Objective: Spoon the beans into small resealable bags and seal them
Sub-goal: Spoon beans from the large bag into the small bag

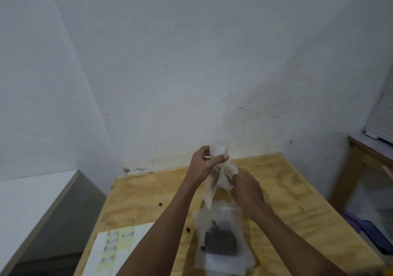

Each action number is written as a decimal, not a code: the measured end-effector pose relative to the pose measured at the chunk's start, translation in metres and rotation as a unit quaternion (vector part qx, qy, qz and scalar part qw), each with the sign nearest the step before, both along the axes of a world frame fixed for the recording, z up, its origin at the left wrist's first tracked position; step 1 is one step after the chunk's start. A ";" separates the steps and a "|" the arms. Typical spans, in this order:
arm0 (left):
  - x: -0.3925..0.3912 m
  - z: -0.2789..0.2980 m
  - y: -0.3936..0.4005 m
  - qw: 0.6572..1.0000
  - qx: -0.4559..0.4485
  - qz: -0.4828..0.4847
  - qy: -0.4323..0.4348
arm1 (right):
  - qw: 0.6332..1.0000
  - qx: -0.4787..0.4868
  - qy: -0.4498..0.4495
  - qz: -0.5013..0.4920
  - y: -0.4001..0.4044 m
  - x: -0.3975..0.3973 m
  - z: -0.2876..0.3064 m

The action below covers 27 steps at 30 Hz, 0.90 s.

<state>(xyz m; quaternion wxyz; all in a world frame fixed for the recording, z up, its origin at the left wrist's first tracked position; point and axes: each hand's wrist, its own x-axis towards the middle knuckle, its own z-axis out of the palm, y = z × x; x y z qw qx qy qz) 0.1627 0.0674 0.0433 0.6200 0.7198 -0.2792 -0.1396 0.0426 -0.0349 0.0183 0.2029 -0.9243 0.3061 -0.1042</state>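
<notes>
My left hand (204, 165) pinches the top edge of a clear empty bag (214, 182) and holds it up above the plywood table (148, 192). My right hand (246, 190) is curled at the bag's right side, its fingers gripping the plastic. The picture is blurred, so the fingertips are hard to make out. Below the hands, a bag with dark beans (221, 239) lies flat on the table near the front edge. No spoon is visible.
A printed sheet with yellow stripes (114, 250) lies at the table's front left. White walls close in behind and left. A grey-topped surface (42, 207) stands to the left, and a wooden stand with purple items (365, 224) to the right.
</notes>
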 end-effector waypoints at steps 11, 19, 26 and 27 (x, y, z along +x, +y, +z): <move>0.006 0.002 -0.008 0.999 0.012 -0.020 -0.040 | 0.972 0.223 -0.061 -0.049 -0.025 0.010 -0.007; 0.015 0.003 0.003 0.965 0.189 -0.045 -0.178 | 0.904 0.402 -0.093 -0.107 -0.031 0.012 -0.007; 0.017 0.000 0.027 0.902 0.319 -0.074 -0.282 | 0.901 0.394 -0.140 -0.119 -0.032 0.004 -0.005; 0.016 -0.001 0.030 0.895 0.331 -0.075 -0.288 | 0.908 0.376 -0.145 -0.117 -0.032 0.002 -0.003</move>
